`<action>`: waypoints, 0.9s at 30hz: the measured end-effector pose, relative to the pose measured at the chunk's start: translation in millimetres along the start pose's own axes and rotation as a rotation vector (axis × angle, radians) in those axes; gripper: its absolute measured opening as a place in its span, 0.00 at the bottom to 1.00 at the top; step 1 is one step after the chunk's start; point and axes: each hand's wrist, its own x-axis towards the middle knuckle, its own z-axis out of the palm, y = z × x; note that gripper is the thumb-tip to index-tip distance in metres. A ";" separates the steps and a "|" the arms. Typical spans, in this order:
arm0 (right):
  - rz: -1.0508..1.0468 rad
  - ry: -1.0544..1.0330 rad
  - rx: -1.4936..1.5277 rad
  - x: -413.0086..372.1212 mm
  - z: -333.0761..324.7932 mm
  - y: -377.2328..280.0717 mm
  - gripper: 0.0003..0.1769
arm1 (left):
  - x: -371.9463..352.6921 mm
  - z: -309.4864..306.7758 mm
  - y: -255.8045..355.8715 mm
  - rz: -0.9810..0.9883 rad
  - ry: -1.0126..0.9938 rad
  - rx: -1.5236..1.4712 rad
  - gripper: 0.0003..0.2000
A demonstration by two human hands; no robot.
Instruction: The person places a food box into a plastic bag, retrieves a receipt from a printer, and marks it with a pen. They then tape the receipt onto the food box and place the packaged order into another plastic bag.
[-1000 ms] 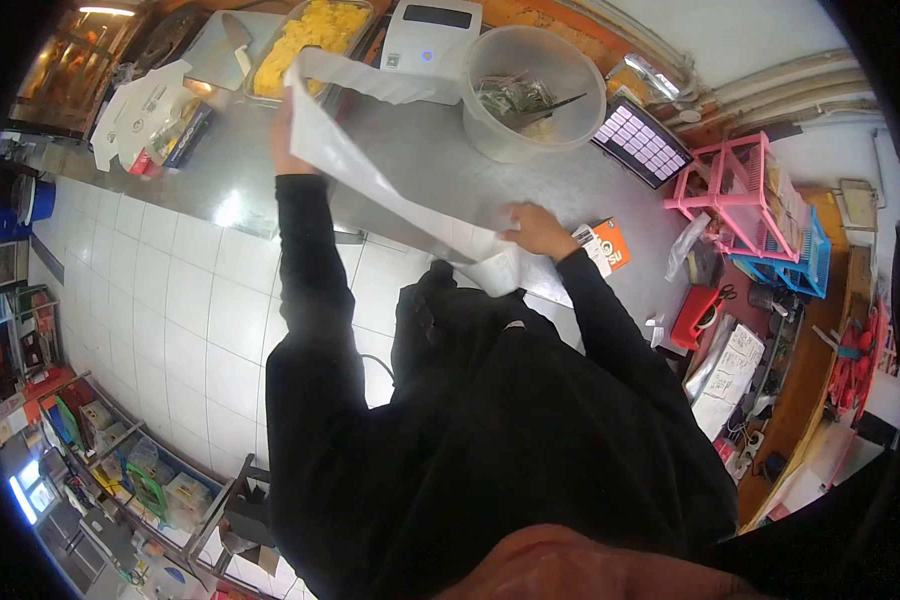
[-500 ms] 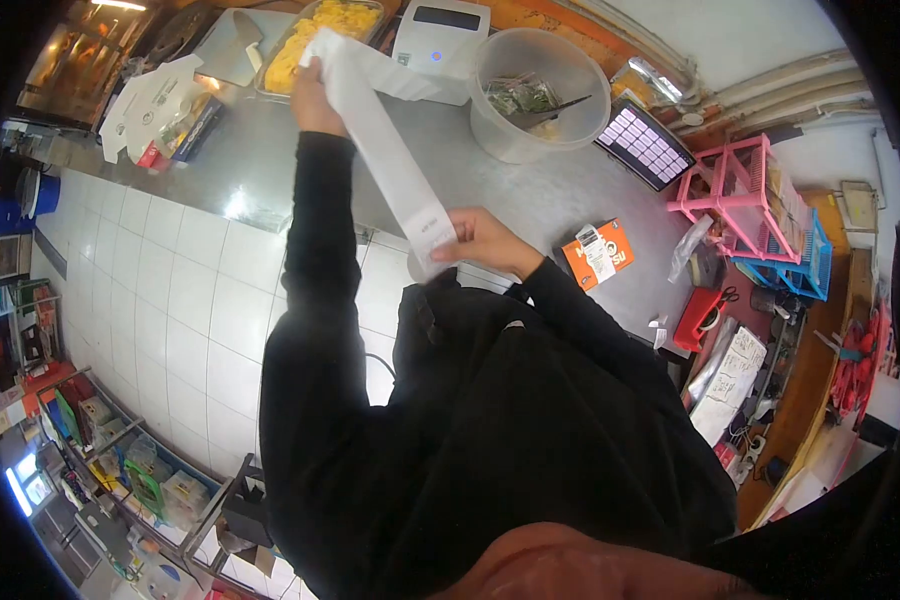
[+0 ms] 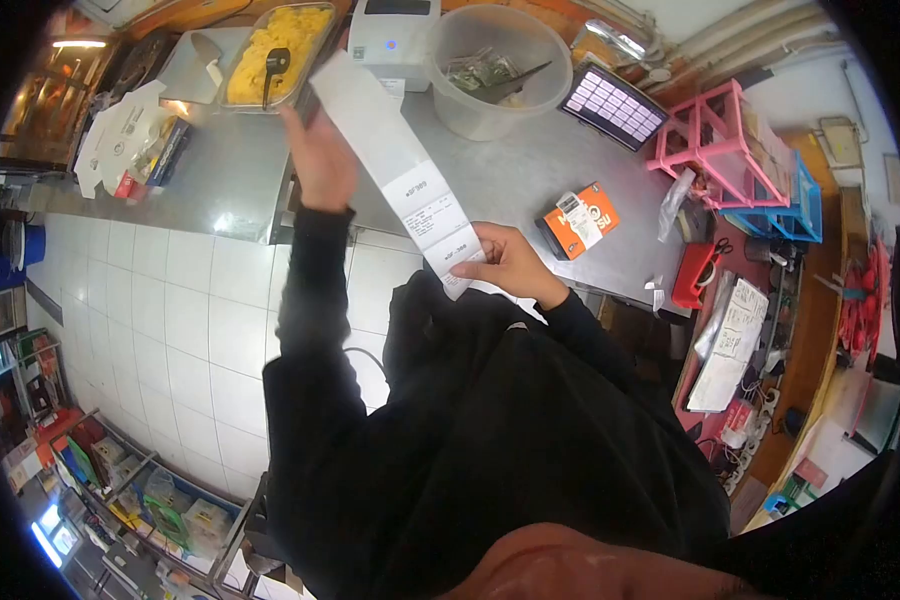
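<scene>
L hand (image 3: pixel 322 160): raised, upper centre-left, at label strip's top edge; blurred, can't tell grip.
R hand (image 3: pixel 510 262): centre, pinching strip's lower end, thumb on top.
Label strip (image 3: pixel 400 165): long white, slants from printer (image 3: pixel 390 25) down-right to R hand.
Nearby on steel counter (image 3: pixel 230 170): clear tub (image 3: pixel 490 70), orange box (image 3: pixel 575 220), yellow food tray (image 3: pixel 270 40).

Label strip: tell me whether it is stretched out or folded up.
Stretched out: the label strip runs straight from the left hand down to the right hand.

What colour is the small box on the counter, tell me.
Orange; the box shows best in the head view.
</scene>
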 end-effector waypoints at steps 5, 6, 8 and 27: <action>-0.055 0.122 -0.050 -49.3 7.7 1.2 0.21 | -99.9 57.8 -55.5 -0.147 -0.204 0.413 0.30; -0.064 0.142 -0.061 -63.2 10.3 3.0 0.21 | -112.2 71.0 -58.1 -0.158 -0.223 0.440 0.27; -0.075 0.172 -0.026 -92.3 19.6 9.7 0.21 | -128.9 81.5 -65.5 -0.179 -0.238 0.377 0.19; -0.269 0.627 0.113 -270.2 83.5 61.9 0.13 | -255.6 138.3 -146.6 -0.328 -0.402 0.526 0.15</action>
